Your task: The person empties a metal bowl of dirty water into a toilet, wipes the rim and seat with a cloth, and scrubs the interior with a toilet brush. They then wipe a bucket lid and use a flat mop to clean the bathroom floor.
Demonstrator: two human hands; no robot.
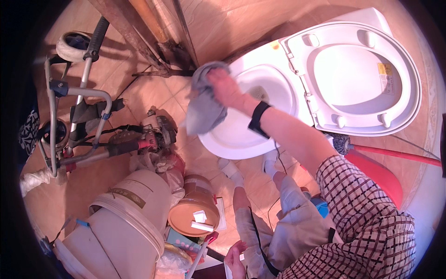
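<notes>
Grey crumpled cloth (204,104), bunched in the right hand (224,86) on the white ceramic toilet bowl's (241,135) far-left rim, is best kept flat and pressed (left hand (235,260) low, grip unclear).

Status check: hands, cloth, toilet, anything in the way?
Right hand grips grey cloth on toilet bowl rim. Left hand low, grip unclear. Seat up.

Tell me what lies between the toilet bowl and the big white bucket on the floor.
In the head view, between the toilet bowl and the big white bucket lie bare floor tile, a small engine-driven machine and a smaller lidded tub.
</notes>
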